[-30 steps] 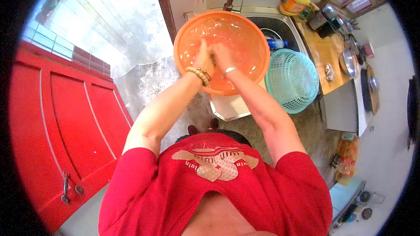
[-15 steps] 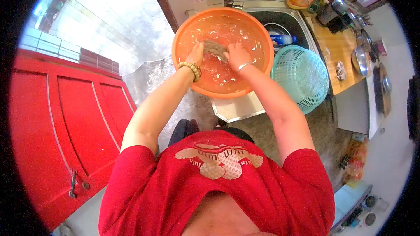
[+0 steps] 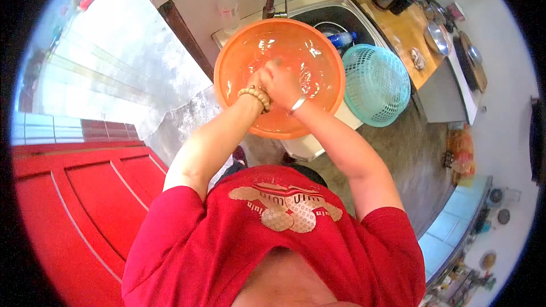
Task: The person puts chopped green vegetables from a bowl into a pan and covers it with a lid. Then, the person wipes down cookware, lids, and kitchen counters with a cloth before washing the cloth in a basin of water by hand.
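Observation:
An orange basin (image 3: 318, 116) holding rippling water stands in front of me. Both my hands are pressed together over its middle. My right hand (image 3: 283, 84) is closed and covers much of my left hand (image 3: 259, 81), whose fingers are largely hidden. A small greyish bit shows at the top of my right fingers; the rest of the grey-brown, cloth-like piece seen earlier is hidden by the hands. A beaded bracelet (image 3: 255, 95) circles my left wrist, and a silver bangle (image 3: 297, 104) my right.
A turquoise plastic colander (image 3: 378, 85) sits right of the basin. Behind it is a sink (image 3: 364, 17) with a blue bottle (image 3: 342, 40). A clear bottle (image 3: 228, 11) stands behind the basin. A wooden counter (image 3: 398, 40) lies right; a red door (image 3: 85, 187) is left.
My hands, earlier apart on either side of the grey-brown cloth-like piece, have come together, the right over the left. The piece is now almost hidden. The view has turned and shifted.

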Demonstrator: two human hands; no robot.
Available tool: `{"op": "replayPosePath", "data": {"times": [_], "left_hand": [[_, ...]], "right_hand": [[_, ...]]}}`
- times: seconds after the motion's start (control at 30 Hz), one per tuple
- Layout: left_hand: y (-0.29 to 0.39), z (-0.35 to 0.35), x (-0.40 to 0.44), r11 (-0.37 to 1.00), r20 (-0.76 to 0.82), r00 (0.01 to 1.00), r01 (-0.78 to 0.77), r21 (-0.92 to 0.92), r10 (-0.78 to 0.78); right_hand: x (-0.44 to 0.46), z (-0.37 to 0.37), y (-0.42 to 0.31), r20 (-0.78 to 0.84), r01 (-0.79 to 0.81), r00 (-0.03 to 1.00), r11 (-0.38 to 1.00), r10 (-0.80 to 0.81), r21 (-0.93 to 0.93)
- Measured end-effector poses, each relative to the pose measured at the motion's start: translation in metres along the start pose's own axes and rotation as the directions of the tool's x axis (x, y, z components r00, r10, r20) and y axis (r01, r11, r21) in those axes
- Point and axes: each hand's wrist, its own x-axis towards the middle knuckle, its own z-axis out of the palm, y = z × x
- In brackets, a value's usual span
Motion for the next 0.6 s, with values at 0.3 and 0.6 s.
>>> {"op": "replayPosePath", "data": {"times": [0.3,0.6], "left_hand": [[0.119,0.087,-0.049,0.840,-0.248,0.854,0.324,-0.435,-0.458],[0.119,0.087,-0.049,0.921,-0.021,0.951,0.292,-0.256,-0.308]], "right_hand": [[0.007,0.021,-0.020,-0.048,-0.377,0.926,0.904,0.375,-0.202],[0.016,0.033,-0.003,-0.101,-0.441,0.898,0.879,0.429,-0.180]]}}
